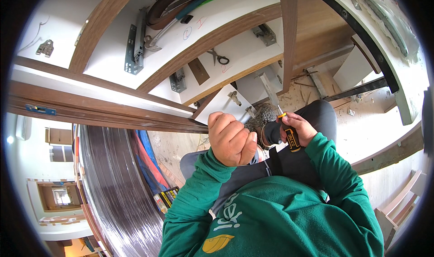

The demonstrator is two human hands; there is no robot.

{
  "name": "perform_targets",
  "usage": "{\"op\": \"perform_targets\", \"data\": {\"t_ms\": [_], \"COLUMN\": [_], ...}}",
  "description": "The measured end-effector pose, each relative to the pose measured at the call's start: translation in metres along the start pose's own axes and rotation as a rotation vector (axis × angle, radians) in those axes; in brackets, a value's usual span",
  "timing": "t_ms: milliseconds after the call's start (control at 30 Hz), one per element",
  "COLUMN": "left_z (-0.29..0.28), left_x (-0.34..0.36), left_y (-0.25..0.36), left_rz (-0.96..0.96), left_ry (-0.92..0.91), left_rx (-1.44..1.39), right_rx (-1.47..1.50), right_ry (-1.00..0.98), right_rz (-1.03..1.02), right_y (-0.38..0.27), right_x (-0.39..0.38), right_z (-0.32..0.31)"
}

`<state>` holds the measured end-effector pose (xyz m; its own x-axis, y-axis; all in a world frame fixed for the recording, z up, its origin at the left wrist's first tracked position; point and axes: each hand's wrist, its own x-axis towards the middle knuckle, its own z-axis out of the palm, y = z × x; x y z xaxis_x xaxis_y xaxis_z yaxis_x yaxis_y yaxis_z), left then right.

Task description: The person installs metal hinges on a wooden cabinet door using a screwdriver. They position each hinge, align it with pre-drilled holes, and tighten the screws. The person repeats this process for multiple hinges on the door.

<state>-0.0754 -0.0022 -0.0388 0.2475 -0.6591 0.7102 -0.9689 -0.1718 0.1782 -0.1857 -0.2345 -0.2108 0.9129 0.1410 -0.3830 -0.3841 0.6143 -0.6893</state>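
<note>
My left hand (232, 139) is raised at the centre, fingers curled into a fist; what it holds, if anything, is hidden. To its right, my right hand (300, 130) grips a screwdriver (291, 137) with a black and yellow handle and a metal shaft pointing up toward the cabinet. Just beyond my hands, a small white panel (215, 108) with metal hinges (233, 97) is tilted against the wooden cabinet frame.
Shelves above hold a claw hammer (175, 21), scissors (223, 59) and drawer slides (134, 46). A film-wrapped stack of dark panels (113, 180) stands at the left. Debris (348, 103) lies on the floor. A curved white surface (389, 40) arches along the right, above a wooden chair (402, 202).
</note>
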Motion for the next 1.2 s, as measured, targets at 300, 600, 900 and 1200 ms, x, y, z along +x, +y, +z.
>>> {"op": "perform_targets", "data": {"t_ms": [300,600,900,1200], "left_z": [0.009,0.003,0.003,0.004], "left_x": [-0.004,-0.033,-0.045,-0.049], "left_y": [0.004,0.003,0.014,0.016], "left_rz": [-0.051,-0.078,-0.086,-0.036], "left_ry": [0.024,-0.100,-0.144,-0.178], "left_rx": [0.048,0.071,0.061,0.086], "right_rx": [-0.066,-0.394,-0.233,-0.178], "right_ry": [0.080,0.104,0.047,-0.025], "right_rz": [-0.048,-0.302,-0.393,-0.330], "right_y": [-0.003,-0.029,-0.039,-0.033], "right_x": [-0.005,-0.051,-0.065,-0.058], "right_z": [0.017,0.086,0.141,0.149]}}
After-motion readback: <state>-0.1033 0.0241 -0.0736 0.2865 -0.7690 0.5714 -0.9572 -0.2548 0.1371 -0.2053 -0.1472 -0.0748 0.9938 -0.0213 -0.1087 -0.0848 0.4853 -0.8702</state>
